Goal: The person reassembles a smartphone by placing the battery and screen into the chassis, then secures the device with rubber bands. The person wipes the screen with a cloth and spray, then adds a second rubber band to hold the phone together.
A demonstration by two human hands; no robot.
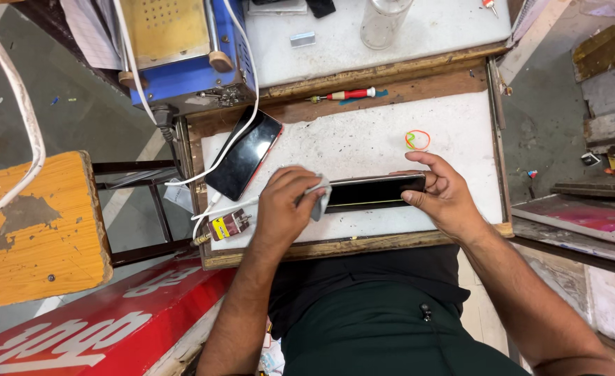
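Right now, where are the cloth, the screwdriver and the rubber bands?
cloth [319,196]: head view, on its grey fold.
screwdriver [349,94]: head view, on its red handle.
rubber bands [417,140]: head view, on the loop.

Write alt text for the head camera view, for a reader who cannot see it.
Seen from above, a person's left hand presses a small grey cloth against a black rectangular phone that the right hand holds on edge over a white work board. Another black phone with a white cable lies to the left, beside a worn yellow wooden stool.
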